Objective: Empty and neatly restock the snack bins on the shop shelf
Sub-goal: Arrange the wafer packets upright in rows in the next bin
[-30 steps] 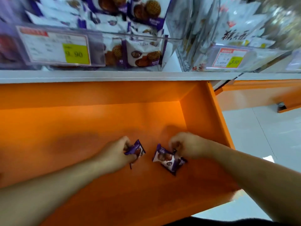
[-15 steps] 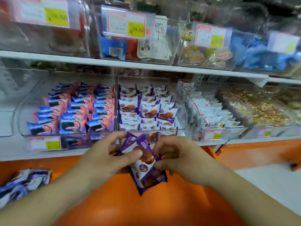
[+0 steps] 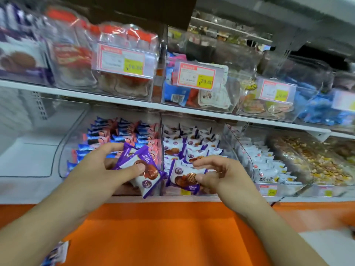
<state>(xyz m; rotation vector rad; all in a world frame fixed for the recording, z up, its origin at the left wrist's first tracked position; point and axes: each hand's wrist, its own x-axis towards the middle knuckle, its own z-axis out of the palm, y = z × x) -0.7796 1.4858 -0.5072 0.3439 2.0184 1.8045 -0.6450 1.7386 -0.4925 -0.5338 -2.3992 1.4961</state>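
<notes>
My left hand (image 3: 103,169) pinches a small stack of purple-and-white waffle snack packs (image 3: 144,169) in front of the clear bins on the lower shelf. My right hand (image 3: 219,175) pinches one more purple-and-white waffle pack (image 3: 185,178) at the front of the middle clear bin (image 3: 192,192). That bin holds rows of the same white-and-purple packs (image 3: 192,150). The two hands are a short way apart, each with its own packs.
Left of the middle bin stands a bin of blue and pink packs (image 3: 119,139); right of it are bins of white packs (image 3: 265,162) and yellowish snacks (image 3: 317,162). The upper shelf carries more clear bins with price tags (image 3: 196,75). An orange ledge (image 3: 163,227) lies below, with loose packs (image 3: 55,252) at bottom left.
My hands rose from the orange ledge with the waffle packs to the lower shelf bins. They then separated: the left keeps the stack, the right has carried one pack to the middle bin.
</notes>
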